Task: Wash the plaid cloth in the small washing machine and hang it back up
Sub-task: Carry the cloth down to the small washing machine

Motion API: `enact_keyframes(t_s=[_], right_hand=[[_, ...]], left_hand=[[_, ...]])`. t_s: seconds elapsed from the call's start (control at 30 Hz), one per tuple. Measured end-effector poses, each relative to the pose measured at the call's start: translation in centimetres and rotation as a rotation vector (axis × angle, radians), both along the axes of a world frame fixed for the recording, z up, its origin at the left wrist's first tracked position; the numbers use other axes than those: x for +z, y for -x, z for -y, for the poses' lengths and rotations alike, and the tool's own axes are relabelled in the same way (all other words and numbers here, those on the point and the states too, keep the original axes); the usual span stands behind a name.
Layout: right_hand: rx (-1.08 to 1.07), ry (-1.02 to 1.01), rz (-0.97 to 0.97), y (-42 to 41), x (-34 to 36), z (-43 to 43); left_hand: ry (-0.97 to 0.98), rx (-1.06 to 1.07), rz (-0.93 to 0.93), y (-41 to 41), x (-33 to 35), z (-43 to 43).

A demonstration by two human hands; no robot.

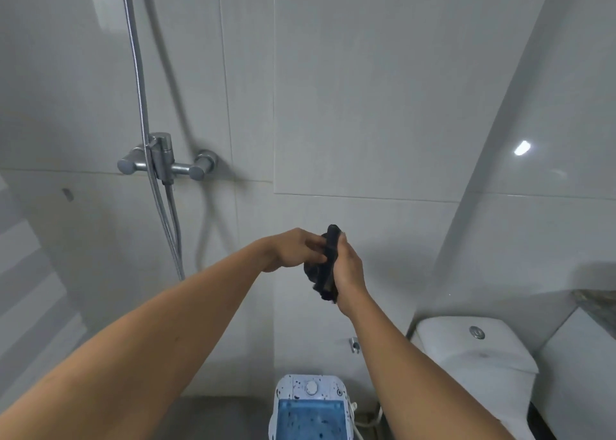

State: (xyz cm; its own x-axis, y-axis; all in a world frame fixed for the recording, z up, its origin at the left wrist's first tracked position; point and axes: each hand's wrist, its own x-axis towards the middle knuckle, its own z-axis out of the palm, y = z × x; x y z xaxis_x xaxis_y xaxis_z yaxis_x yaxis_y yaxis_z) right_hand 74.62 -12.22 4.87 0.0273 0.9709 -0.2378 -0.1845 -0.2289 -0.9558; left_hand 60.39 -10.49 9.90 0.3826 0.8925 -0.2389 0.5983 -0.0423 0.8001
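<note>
Cloth [328, 263], dark and wrung into a tight upright roll, sits between both hands out in front of the white tiled wall [366, 106]; its plaid pattern cannot be made out at this size, and it reads almost black. The right hand [348, 271] is closed around the roll's lower half, thumb side up, with a short ragged end of fabric sticking out below the palm and the top of the roll rising above the fingers. The left hand [298, 249] meets it from the other side, fingers curled onto the middle of the roll and touching the right hand's fingers, so both hands grip the same bundle. Both forearms are bare and stretch forward from the bottom corners of the view. Directly below the hands, well apart from them, stands the small washing machine [311, 406] on the grey floor, pale blue-white with dark speckles, a round white knob on its top panel and a translucent blue lid toward the viewer. A white cord trails from its right side. To the right stands a white toilet [473, 349] with a round flush button on the tank. On the left wall hangs a chrome shower mixer [165, 161], its metal hose [140, 82] running up and looping down below.
</note>
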Motion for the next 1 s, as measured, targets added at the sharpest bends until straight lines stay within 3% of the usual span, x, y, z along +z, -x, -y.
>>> enact_keyframes(t_s=[0.1,0.23,0.37,0.43,0.6,0.87,1.0], right_hand=[[-0.112,-0.145,0.017,0.7,-1.6,-1.1],[-0.376,-0.192,0.119,1.9,-4.0,-2.5],[-0.325,-0.26,0.436,1.1,-7.9,-3.0],[-0.226,-0.323,0.661,0.0,-10.9,-3.5],[0.009,-0.451,1.071,-2.6,-21.0,-5.9],[0.303,-0.786,1.333,-2.9,-43.0,-9.9],[0.377,-1.013,1.466,-1.3,-52.9,-10.8]], left_hand=[[0.034,-0.06,0.024,0.0,-0.4,-1.5],[-0.035,-0.017,-0.058,-0.6,-1.4,-2.8],[-0.296,0.187,-0.416,0.5,-4.5,-4.5],[-0.292,0.184,-0.527,1.9,-7.5,-5.2],[-0.249,0.115,-0.784,3.6,-20.7,-5.6],[-0.187,0.067,-0.916,4.5,-46.5,-5.2],[-0.233,0.12,-0.905,5.2,-55.7,-5.3]])
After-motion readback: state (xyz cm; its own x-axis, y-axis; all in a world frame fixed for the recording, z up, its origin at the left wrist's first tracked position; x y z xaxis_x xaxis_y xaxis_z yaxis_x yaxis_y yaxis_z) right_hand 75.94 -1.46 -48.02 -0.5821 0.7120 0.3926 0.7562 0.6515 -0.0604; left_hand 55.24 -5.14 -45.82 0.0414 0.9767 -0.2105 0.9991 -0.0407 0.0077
